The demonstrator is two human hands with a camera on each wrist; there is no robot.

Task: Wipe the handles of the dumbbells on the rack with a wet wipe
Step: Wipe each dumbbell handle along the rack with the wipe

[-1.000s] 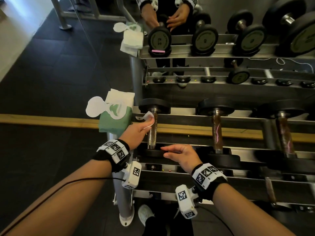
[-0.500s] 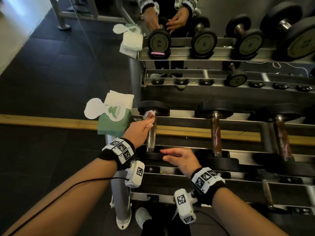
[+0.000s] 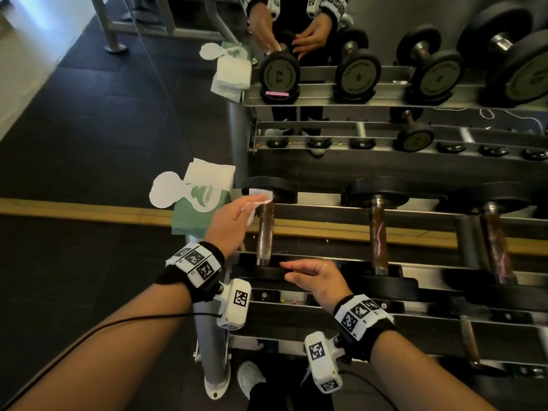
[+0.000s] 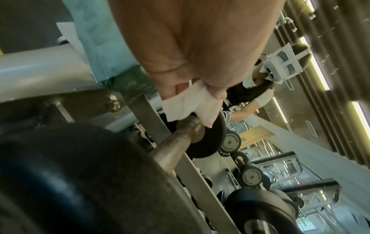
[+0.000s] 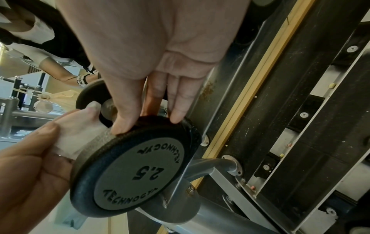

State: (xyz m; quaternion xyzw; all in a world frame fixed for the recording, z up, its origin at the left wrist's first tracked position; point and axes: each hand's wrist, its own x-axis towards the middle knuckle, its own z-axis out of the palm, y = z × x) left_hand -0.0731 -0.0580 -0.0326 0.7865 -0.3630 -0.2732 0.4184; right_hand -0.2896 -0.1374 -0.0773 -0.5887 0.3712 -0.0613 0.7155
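The leftmost dumbbell [image 3: 265, 229] lies on the top tier of the rack [image 3: 415, 216], marked 2.5 on its near head [image 5: 138, 167]. My left hand [image 3: 237, 215] pinches a white wet wipe [image 3: 258, 200] against the far end of its rusty handle [image 4: 178, 140], close to the far head. The wipe [image 4: 188, 104] drapes over the bar. My right hand [image 3: 314, 275] lies with straight fingers [image 5: 124, 120] on the rim of the near head. Two more dumbbells [image 3: 378, 232] rest to the right.
A green wet wipe pack [image 3: 198, 209] with its white flap open sits at the rack's left end. A mirror behind repeats the rack, dumbbells and hands. A lower tier [image 3: 415, 327] and my shoe [image 3: 250, 378] show below. Dark floor lies to the left.
My left hand has slid the wipe along the handle, away from me, up to the far head. My right hand has stayed on the near head.
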